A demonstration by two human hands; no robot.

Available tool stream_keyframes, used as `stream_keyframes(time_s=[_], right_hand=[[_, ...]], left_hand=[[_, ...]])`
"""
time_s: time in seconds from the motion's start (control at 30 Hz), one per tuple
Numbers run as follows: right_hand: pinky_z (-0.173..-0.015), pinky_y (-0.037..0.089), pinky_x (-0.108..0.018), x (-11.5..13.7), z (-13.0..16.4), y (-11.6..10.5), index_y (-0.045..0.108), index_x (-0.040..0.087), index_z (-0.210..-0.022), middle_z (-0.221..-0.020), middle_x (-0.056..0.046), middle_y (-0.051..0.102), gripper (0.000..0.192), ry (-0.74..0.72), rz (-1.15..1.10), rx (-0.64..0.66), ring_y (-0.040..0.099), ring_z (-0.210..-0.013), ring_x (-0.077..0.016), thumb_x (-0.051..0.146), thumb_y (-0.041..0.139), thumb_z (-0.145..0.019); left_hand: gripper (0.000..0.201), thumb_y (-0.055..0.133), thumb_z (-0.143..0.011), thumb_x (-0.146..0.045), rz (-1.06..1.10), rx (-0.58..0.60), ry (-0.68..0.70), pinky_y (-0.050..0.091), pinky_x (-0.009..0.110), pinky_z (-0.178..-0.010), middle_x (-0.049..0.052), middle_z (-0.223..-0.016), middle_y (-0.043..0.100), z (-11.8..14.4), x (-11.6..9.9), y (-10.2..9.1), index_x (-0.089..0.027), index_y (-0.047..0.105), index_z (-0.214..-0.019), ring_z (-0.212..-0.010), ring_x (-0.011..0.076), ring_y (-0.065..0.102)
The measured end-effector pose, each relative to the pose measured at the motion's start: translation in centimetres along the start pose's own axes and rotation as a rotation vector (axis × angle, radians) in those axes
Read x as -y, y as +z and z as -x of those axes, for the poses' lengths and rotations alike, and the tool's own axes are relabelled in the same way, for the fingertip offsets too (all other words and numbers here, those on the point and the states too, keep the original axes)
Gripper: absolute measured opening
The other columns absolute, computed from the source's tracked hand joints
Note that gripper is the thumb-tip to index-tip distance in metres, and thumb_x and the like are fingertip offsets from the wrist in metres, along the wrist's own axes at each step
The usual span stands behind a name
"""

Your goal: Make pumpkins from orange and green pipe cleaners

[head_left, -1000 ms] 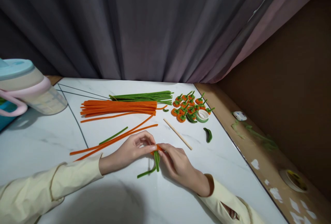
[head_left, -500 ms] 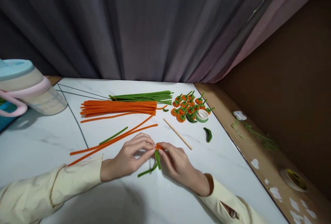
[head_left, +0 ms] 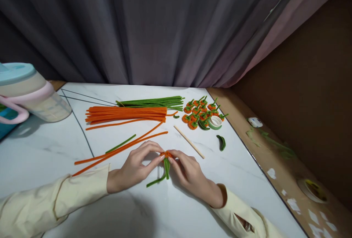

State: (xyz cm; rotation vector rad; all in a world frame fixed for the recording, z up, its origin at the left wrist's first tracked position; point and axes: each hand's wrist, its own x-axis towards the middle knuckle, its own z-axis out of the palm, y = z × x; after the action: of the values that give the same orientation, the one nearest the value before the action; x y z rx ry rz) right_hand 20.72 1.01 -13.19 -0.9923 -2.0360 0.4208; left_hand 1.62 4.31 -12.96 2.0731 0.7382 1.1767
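Left hand point(head_left: 137, 165) and right hand point(head_left: 190, 171) pinch 1 orange piece point(head_left: 167, 153), its long green strips point(head_left: 167, 168) pointing near; the tabletop point(head_left: 236, 183) ends well right.

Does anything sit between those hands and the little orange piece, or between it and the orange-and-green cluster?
Nothing visible separates the left hand and right hand from the orange piece: both pinch it. Toward the orange-and-green cluster, a thin stick lies on the table across the direct line.
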Motion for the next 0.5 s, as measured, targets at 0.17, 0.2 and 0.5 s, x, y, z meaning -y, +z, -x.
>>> stream_keyframes(time_s=[0.17, 0.2, 0.5], right_hand=[[-0.067, 0.053, -0.024, -0.03, -0.02, 0.05, 0.05, 0.019, -0.112, -0.093, -0.007, 0.068, 0.019, -0.024, 0.001, -0.025, 0.066, -0.076, -0.0149, 0.014, 0.044, -0.095], [-0.067, 0.053, -0.024, -0.04, -0.02, 0.05, 0.05, 0.018, -0.112, -0.093, -0.007, 0.068, 0.019, -0.028, 0.004, -0.025, 0.066, -0.077, -0.0151, 0.013, 0.044, -0.095], [-0.068, 0.053, -0.025, -0.01, 0.05, 0.03, 0.05, 0.019, -0.111, -0.093, -0.007, 0.067, 0.019, -0.008, -0.012, -0.018, 0.066, -0.078, -0.0155, 0.013, 0.046, -0.094]], left_hand=[[0.016, 0.06, -0.084, -0.004, -0.002, 0.0, 0.04, 0.051, 0.03, -0.079, 0.006, -0.088, 0.065, 0.02, 0.15, 0.01, -0.016, 0.06, -0.096, -0.086, 0.0165, 0.061], [0.016, 0.06, -0.084, -0.004, 0.0, 0.001, 0.06, 0.051, 0.03, -0.079, 0.006, -0.087, 0.065, -0.04, 0.14, 0.02, -0.015, 0.06, -0.095, -0.086, 0.0166, 0.061], [0.016, 0.06, -0.084, -0.004, -0.03, -0.011, 0.049, 0.051, 0.029, -0.079, 0.007, -0.088, 0.064, -0.05, -0.05, -0.06, -0.014, 0.059, -0.096, -0.087, 0.0163, 0.061]])
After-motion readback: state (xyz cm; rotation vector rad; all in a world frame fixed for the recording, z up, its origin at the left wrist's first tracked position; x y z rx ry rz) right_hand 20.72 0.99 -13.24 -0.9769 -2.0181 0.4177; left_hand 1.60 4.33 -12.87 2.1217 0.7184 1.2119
